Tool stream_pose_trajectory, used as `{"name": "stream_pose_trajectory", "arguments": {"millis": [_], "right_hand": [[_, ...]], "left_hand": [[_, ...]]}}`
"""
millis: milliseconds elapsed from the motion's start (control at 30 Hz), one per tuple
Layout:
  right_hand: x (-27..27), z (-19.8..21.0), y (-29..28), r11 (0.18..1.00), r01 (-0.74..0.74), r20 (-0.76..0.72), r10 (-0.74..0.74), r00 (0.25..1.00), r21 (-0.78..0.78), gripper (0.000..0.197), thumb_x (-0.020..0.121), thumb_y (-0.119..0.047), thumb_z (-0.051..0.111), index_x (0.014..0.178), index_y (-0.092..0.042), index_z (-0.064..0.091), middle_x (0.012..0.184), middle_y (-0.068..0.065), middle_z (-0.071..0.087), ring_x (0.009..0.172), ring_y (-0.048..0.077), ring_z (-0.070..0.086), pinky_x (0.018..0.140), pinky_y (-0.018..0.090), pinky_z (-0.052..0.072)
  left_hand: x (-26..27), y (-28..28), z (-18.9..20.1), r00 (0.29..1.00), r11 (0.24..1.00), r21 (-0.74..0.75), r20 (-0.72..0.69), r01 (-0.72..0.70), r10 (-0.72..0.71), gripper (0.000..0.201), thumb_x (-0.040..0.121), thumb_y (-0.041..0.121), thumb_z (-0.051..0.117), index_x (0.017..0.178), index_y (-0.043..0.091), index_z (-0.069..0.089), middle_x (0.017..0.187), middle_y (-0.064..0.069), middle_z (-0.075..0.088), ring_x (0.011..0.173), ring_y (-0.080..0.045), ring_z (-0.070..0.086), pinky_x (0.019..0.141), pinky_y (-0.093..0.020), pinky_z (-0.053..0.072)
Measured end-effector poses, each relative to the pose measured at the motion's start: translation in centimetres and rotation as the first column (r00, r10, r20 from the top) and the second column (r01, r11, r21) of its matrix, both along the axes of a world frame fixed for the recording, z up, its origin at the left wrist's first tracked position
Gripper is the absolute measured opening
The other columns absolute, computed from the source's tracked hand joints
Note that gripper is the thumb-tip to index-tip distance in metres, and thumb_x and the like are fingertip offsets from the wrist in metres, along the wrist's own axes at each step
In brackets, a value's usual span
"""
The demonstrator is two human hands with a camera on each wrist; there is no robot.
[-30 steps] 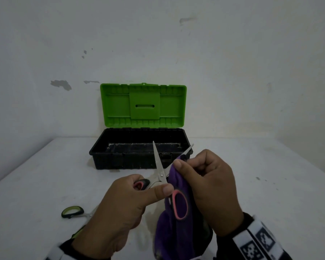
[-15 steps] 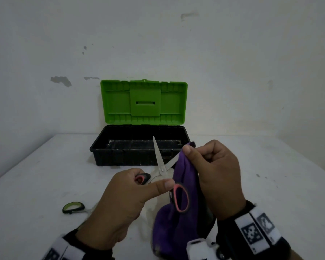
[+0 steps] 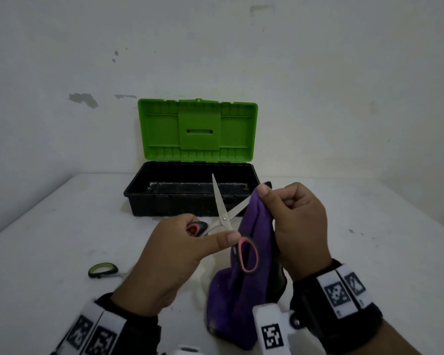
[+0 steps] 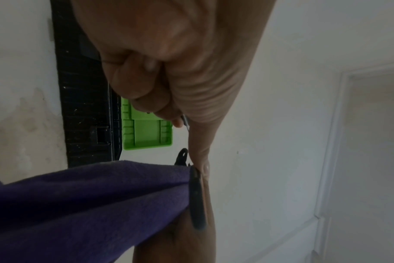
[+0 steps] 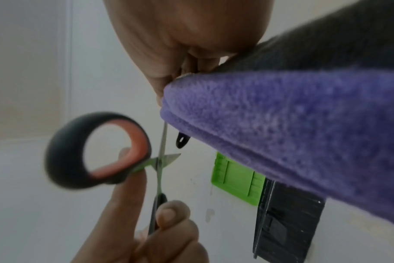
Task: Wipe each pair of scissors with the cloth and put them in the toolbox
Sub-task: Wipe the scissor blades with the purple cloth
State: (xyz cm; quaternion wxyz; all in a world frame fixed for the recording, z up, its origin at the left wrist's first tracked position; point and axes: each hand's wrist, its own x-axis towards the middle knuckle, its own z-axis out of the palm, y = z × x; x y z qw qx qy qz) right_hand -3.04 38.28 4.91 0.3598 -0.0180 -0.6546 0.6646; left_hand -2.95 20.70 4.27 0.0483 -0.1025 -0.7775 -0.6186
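Both hands busy; my left hand point(image 3: 169, 254) grips the red-handled scissors point(image 3: 224, 221), blades splayed; my right hand point(image 3: 296, 226) pinches the purple cloth point(image 3: 244, 285) round one blade; green-handled scissors point(image 3: 103, 270) lie near left; toolbox point(image 3: 190, 198) open, far centre.

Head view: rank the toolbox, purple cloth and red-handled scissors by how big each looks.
1. toolbox, lid open: largest.
2. purple cloth: it hangs nearer the camera, so its true size is unsure.
3. red-handled scissors: smallest, partly hidden.
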Motion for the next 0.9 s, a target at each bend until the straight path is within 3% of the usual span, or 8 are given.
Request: {"name": "stream_pose_trajectory", "arguments": {"millis": [167,367,633,800,900], "right_hand": [[0.6,-0.9,-1.2,0.996,-0.067,0.036,0.065,0.997,0.063,0.025,0.079,-0.025,0.080,0.067,-0.013,0.061,0.058,0.001,0.064,0.052,0.011,0.057,0.052,0.023,0.048],[0.1,0.5,0.0,0.999,-0.048,0.013,0.048,0.999,-0.017,0.026,0.078,-0.025,0.080,0.066,-0.011,0.061,0.057,0.001,0.062,0.051,0.010,0.053,0.049,0.018,0.046],[-1.0,1.7,2.3,0.998,0.062,0.015,-0.062,0.998,-0.013,0.027,0.078,-0.026,0.080,0.071,-0.007,0.064,0.056,-0.001,0.061,0.049,0.006,0.053,0.049,0.015,0.045],[0.4,0.7,0.6,0.972,0.061,0.032,-0.070,0.997,0.226,0.026,0.077,-0.026,0.081,0.066,-0.011,0.064,0.056,0.002,0.066,0.046,0.006,0.054,0.046,0.016,0.043],[0.4,-0.1,-0.6,0.938,0.101,0.053,-0.125,0.991,0.333,0.026,0.077,-0.031,0.081,0.065,-0.017,0.063,0.057,-0.003,0.066,0.049,0.005,0.058,0.047,0.013,0.043]], "left_hand": [[-0.2,0.1,0.0,0.999,1.000,0.021,0.028,0.014,-0.014,0.063,0.043,0.056,0.084,0.062,0.015,0.041,0.050,0.006,0.032,0.041,-0.006,0.027,0.042,-0.023,0.027],[0.3,0.7,0.4,1.000,0.998,0.061,-0.003,0.018,-0.018,0.060,0.046,0.054,0.084,0.061,0.016,0.040,0.049,0.008,0.032,0.041,-0.005,0.025,0.039,-0.017,0.027],[0.2,0.4,-0.1,0.984,0.984,-0.088,-0.107,-0.155,0.145,0.061,0.046,0.061,0.082,0.060,0.016,0.044,0.047,0.010,0.039,0.043,-0.003,0.033,0.041,-0.014,0.034],[0.5,0.9,-0.1,0.941,0.935,-0.220,-0.254,-0.279,0.222,0.055,0.053,0.060,0.081,0.064,0.016,0.049,0.055,0.007,0.046,0.049,-0.005,0.037,0.045,-0.015,0.036],[0.6,1.3,-0.4,0.917,0.921,-0.222,-0.318,-0.320,0.241,0.055,0.050,0.062,0.081,0.065,0.018,0.050,0.055,0.009,0.048,0.049,-0.003,0.039,0.056,-0.009,0.040]]}}
